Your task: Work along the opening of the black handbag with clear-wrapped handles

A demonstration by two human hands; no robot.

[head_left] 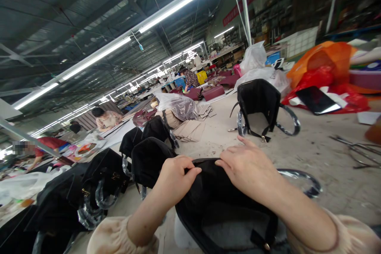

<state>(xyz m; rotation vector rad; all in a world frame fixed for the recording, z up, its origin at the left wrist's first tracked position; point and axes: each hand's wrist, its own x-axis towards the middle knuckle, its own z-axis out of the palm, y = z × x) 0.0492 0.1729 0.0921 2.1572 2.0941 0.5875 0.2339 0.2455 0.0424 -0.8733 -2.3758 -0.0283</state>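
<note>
Hands work at either side of the near black bag (214, 182), which rests on the table (315, 145), its open mouth toward the wearer. The left hand (175, 174) pinches the far rim between thumb and bent fingers; the right hand (247, 164) is closed on the same rim just to the right, thumb inside and fingers over the outer face. Gripping at two points apart probably keeps that edge taut and the lining in sight. A strap with a metal end hangs inside the opening at the near right, while one handle (312, 184) (wrapped in clear film, likely against scuffs) loops out to the right beyond the wrist.

Farther right, another black bag (253, 95) stands open by itself, perhaps set apart for elbow room. More black bags (104, 166) crowd the left, close together, seemingly to save space. Tan card pieces (190, 130) lie loosely stacked beyond the hands, and a metal tool (360, 151), possibly scissors, sits at the right within easy reach.
</note>
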